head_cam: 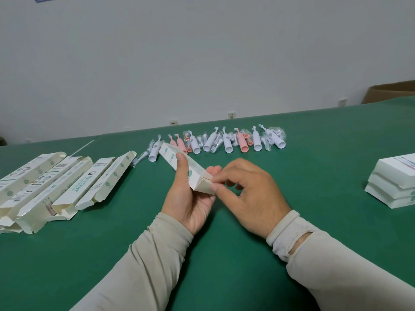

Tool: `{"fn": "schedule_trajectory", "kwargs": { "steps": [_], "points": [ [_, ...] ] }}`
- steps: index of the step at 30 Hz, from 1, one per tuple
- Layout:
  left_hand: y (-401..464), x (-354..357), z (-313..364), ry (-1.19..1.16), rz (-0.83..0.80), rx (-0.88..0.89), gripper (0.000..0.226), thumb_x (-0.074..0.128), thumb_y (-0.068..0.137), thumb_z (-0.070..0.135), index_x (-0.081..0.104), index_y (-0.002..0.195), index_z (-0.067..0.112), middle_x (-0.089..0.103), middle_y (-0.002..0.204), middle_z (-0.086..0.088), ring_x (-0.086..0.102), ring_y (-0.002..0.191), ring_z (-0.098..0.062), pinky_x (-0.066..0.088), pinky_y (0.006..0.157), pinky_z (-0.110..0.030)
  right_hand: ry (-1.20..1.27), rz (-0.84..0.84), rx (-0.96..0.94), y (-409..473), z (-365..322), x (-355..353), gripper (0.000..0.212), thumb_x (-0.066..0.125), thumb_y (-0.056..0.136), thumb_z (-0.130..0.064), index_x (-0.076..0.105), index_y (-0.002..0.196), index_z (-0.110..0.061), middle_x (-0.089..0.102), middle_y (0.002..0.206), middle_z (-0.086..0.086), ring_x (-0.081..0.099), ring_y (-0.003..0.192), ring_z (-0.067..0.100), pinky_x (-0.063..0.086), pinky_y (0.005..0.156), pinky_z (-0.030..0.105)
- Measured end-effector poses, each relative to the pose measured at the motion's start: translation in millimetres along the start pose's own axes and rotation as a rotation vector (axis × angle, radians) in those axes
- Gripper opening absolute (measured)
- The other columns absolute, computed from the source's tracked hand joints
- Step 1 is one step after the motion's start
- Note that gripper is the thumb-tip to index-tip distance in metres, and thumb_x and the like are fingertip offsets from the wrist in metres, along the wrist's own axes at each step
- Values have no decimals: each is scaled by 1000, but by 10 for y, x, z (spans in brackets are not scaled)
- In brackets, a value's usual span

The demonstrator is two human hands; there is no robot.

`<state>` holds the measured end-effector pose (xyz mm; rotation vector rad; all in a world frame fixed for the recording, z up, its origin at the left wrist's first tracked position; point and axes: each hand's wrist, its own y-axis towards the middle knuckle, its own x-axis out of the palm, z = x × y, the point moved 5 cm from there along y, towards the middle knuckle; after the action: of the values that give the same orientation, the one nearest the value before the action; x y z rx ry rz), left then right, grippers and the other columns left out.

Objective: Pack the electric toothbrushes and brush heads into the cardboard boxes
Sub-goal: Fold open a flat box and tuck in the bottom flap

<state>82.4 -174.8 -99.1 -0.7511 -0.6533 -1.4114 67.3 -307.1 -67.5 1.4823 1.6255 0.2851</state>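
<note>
Closest to us, two arms in pale beige sleeves reach over the green felt table. The left hand wraps around a long white cardboard box with green dots, thumb on top and fingers below, and holds it up off the table. I think it grips the box like this to keep it steady. The box points away and to the left, with its near end between the two hands. The right hand pinches the small end flap at that near end, probably to fold it shut (or maybe open, I cannot tell which). The two hands are close together, both on this one box.

To the left lie the flat, empty white boxes with open ends, ready to be filled. To the right sits a neat stack of closed white boxes, likely done ones.

Farther back is a row of white and pink electric toothbrushes with small brush heads in clear bags, well apart from the hands and waiting to be packed.
</note>
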Motion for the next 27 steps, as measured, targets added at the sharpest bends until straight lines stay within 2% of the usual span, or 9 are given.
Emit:
{"fn": "schedule_trajectory", "kwargs": {
  "steps": [2,6,8,10,14,17,19,22,27],
  "points": [
    [-22,22,-55,57,-81,-49,81,51,87,62,43,133,-4,61,108,-22,63,109,-34,55,96,-45,-10,57,71,-1,30,-54,15,71,79,-44,66,80,-30,58,82,-18,56,79,6,50,72,30],
    [-34,-2,-38,231,-25,-21,76,63,80,64,44,126,7,70,105,-19,71,101,-33,60,77,-46,-9,-113,226,3,179,-34,14,76,77,-41,67,83,-32,60,85,-16,55,69,7,50,69,27],
    [-31,-64,140,685,70,246,56,75,77,59,52,121,33,68,109,-7,73,93,-21,60,79,-42,164,-144,303,43,265,-31,12,73,83,-19,68,87,-30,64,86,-14,54,65,3,49,68,21],
    [-62,-74,325,1216,81,526,49,83,76,40,51,111,54,68,108,16,68,97,-7,53,90,-26,345,16,454,100,421,-139,18,64,89,-8,67,88,-27,67,83,-8,57,59,4,48,62,20],
    [6,-212,418,1673,84,615,59,82,77,18,55,125,40,61,117,9,57,110,-22,46,100,-43,625,344,733,118,666,-417,16,52,98,-27,66,92,-20,69,82,3,61,54,14,48,47,26],
    [-4,-201,379,1810,72,600,58,80,76,16,57,126,35,57,122,8,52,114,-25,44,101,-46,526,357,648,128,689,-504,16,56,99,-41,63,94,-28,71,86,-6,64,63,6,50,55,24],
    [-14,-186,374,1829,66,595,59,80,76,15,57,127,36,56,125,9,51,116,-25,43,102,-46,297,396,409,155,570,-617,3,63,95,-36,61,93,-34,67,95,-17,60,77,-5,49,69,17],
    [-31,-171,371,1832,59,601,58,80,77,14,57,126,35,57,124,9,51,116,-24,43,102,-46,-190,283,-23,208,339,-685,9,62,92,-22,66,96,-29,61,102,-23,52,100,4,39,92,15],
    [-48,-197,386,1833,78,603,58,80,77,18,54,123,42,58,120,12,50,115,-23,43,100,-43,-146,44,109,204,451,-622,15,63,92,-16,70,96,-29,62,92,-22,56,95,5,46,87,25]
  ]
}}
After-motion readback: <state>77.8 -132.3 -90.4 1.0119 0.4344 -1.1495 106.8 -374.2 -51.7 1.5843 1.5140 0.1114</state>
